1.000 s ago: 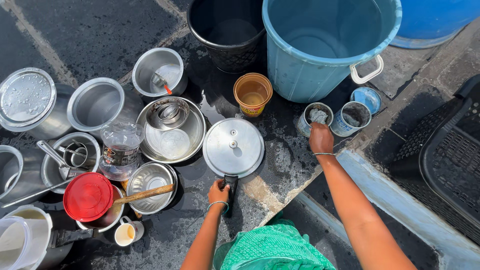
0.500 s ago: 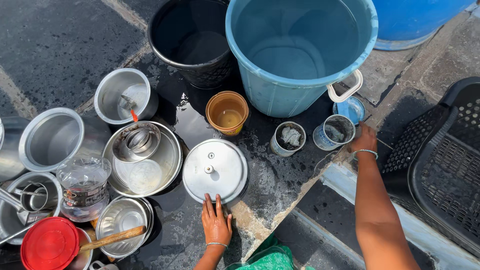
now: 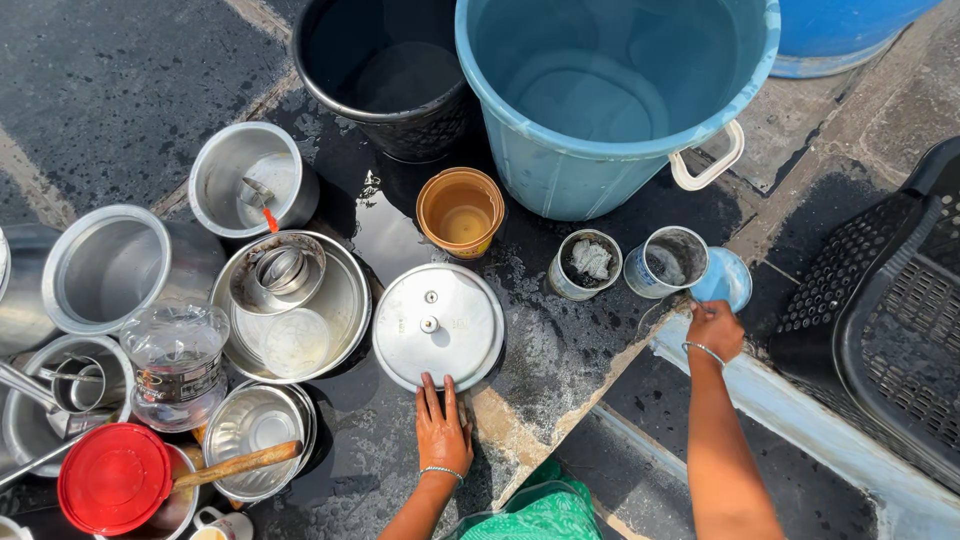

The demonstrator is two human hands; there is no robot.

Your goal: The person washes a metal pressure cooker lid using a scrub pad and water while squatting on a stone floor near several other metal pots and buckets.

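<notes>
1. Right grip (image 3: 714, 330) is closed on the edge of a small blue lid (image 3: 727, 277), pinched at its near rim; the lid sits tilted just right of the white tin (image 3: 666, 262), which serves as landmark below.
2. Left grip (image 3: 441, 428) is open, palm flat, fingers pressed on the near rim of the steel cooker lid (image 3: 437, 325), which lies well left of the tin on the wet ground (image 3: 560, 350).
3. Blue lid lies straight ahead of the right hand, touching it; its opening side looks turned up toward the tin. The right hand is far nearer to tin and lid than the left.
4. A grey tin (image 3: 584, 264) with a rag inside stands just left of the white tin; a brown cup (image 3: 460, 211) further left; the blue bucket (image 3: 560, 170) behind it.
5. Against half a second ago: the right hand was empty and further back, beside the tin, with the blue lid lying behind the tin near the bucket handle; now the lid is in hand, right of the tin. The left hand has kept its place on the cooker lid.
</notes>
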